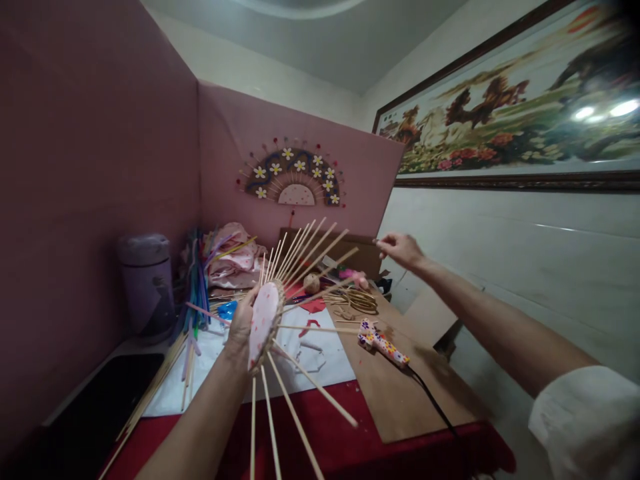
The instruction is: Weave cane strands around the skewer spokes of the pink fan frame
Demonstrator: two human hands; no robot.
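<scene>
Leftmost, a purple lidded bottle [145, 283] stands near a bunch of coloured pipe cleaners [196, 287], with crumpled pink cloth [235, 257] just behind. Next comes the left hand [242, 323], gripping the stick fan frame [265, 320] at its spotted half-round base and holding it up, clear of the worktop [360, 450]. The frame looks light; the base seems fairly stiff, while the thin, bare sticks spread outward with nothing joining their far ends, so they would probably bend, snap or work loose if knocked. Best to hold it by the base, as now, and not by a stick tip. Behind it, a finished-looking fan with white flowers [297, 177] is on the pink panel [350, 173] (its base has a similar spotted face). Further right, a flowered glue gun [383, 343] lies on a brown board [415, 407]. Last, the right hand [404, 251] is raised well apart from the base, fingers drawn together in a pinch; whether they hold something small, I cannot tell
</scene>
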